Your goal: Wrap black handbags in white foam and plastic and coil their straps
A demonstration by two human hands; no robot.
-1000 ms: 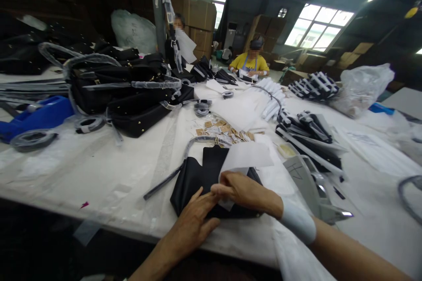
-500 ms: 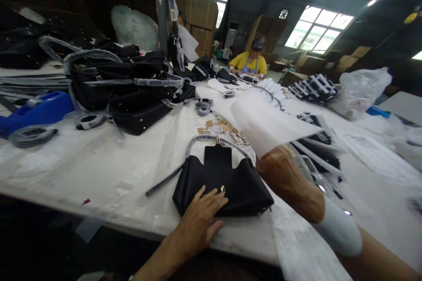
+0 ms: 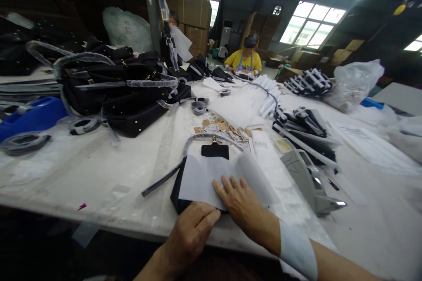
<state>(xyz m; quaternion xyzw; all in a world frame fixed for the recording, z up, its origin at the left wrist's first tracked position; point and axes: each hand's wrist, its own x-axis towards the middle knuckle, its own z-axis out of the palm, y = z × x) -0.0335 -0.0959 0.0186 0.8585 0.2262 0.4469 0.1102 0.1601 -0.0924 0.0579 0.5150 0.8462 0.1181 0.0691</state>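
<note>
A black handbag lies in front of me near the table's front edge, its flap spread away from me. Over its body is a white paper sheet, raised and curved on the right side. My right hand rests on the sheet with fingers spread. At the lower edge of the bag and sheet, my left hand is closed with its fingers curled; what they grip is hidden. A plastic-wrapped strap arches behind the flap and trails off to the left.
Black bags are heaped at left beside a blue tape dispenser. A grey tape dispenser stands at right. Small brown tags and a stack of white paper lie beyond the bag. A co-worker in yellow sits across the table.
My right hand has brought the white sheet from the stack side onto the bag and now lies flat on it. My left hand has slid to the bag's lower edge and curled closed.
</note>
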